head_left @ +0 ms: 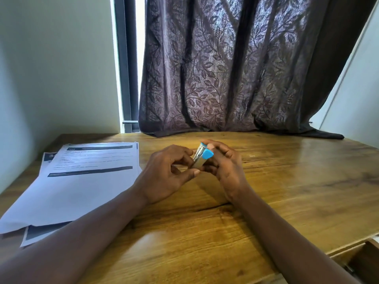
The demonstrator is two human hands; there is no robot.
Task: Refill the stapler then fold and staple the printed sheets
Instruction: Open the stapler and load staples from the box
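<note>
Blue-and-metal stapler [202, 159] held between both hands over the middle of the surface [287, 181], long axis tilted up and away | right hand [224, 168] grips its body | left hand [169, 174] pinches its metal side | printed sheets [88, 181] lie flat by the left edge, nearer the left hand, not yet folded

Small stapler [202, 158], blue plastic over silver metal. Tilts on end, blue tip upward, held above the middle of the table [287, 181]. White printed sheets [82, 187], dark bands across the text. Lie flat in a loose, fanned stack on the table's left side.
</note>
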